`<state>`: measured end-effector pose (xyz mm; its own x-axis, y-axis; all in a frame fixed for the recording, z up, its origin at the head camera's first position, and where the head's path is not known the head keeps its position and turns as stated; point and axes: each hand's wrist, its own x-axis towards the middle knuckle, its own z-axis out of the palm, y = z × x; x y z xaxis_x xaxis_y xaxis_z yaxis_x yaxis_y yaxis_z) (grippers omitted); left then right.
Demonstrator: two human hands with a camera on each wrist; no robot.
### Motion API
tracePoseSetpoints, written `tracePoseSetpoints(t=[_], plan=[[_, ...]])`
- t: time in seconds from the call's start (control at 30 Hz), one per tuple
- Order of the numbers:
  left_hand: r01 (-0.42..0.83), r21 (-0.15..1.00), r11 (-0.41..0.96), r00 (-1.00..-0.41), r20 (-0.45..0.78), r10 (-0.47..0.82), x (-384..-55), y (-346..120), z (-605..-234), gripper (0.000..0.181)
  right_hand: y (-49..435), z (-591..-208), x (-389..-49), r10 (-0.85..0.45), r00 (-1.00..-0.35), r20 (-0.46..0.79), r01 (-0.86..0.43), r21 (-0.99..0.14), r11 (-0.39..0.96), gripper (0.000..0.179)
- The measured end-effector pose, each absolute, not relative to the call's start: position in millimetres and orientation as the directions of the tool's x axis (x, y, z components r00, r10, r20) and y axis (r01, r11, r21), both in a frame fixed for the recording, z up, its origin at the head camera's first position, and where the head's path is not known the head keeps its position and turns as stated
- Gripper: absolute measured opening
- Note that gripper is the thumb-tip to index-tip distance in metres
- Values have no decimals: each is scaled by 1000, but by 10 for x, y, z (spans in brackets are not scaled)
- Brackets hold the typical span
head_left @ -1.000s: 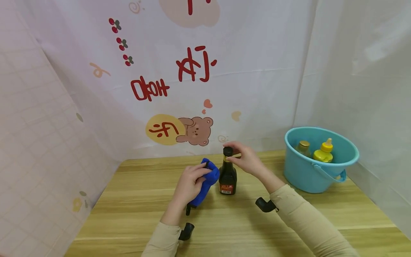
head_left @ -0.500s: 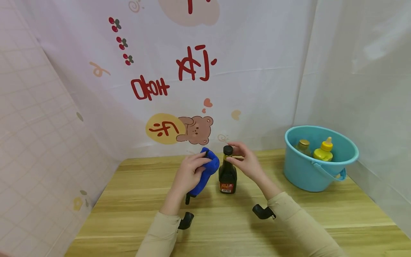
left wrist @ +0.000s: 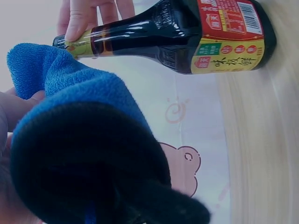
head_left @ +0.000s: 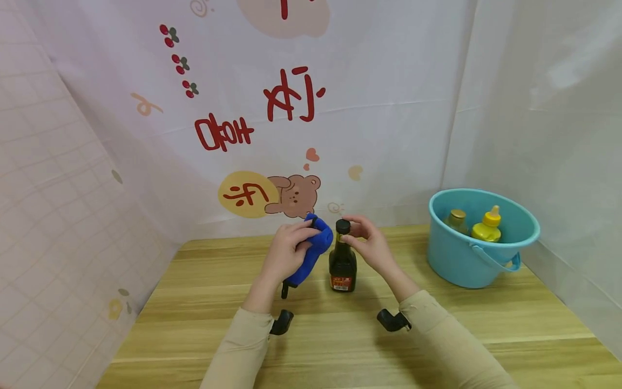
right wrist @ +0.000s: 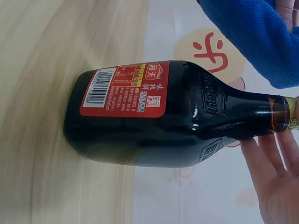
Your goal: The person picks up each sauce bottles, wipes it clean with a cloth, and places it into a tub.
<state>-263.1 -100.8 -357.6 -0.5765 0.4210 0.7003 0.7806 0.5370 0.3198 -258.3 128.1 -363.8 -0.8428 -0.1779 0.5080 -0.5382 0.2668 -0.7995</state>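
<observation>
Nearest, two beige sleeves (head_left: 240,346) extend to the wrists. A black curved fitting (head_left: 282,322) sits at the inner side of each wrist, above the wood-grain table (head_left: 330,351).

The left hand (head_left: 286,251) is partly closed; thumb and fingers pinch a bunched blue terry cloth (head_left: 308,262) clear of the table. The cloth has black trim, and a black end (head_left: 284,290) hangs below the hand. In the left wrist view, its dark rounded opening faces the camera.

The right hand (head_left: 373,247) is partly closed around the neck of a dark soy sauce bottle (head_left: 343,263), thumb on one side and fingers on the other, at the yellow neck band (left wrist: 84,49) below the black cap (head_left: 342,226). The bottle stands upright on the table between the hands, its red label (right wrist: 124,91) legible as a barcode panel. The cloth is just beside the bottle neck; contact cannot be determined.

Beyond and to the right of the right hand, a light blue bucket (head_left: 452,262) contains a yellow nozzle-capped bottle (head_left: 486,232) and a gold-capped container (head_left: 457,223). Behind both hands hangs a white printed sheet (head_left: 389,135) with a bear figure (head_left: 298,197).
</observation>
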Motion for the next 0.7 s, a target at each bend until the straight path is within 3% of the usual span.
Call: tracePoseSetpoints(t=[0.37, 0.7], plan=[[787, 332, 520, -579, 688, 437, -2676, -952, -3521, 28, 1275, -3636, -2596, -191, -836, 514, -548, -796, 257, 40], [794, 386, 469, -593, 659, 462, -2748, -870, -3733, 28, 1267, -3641, -2573, -194, -835, 514, -549, -790, 271, 38]])
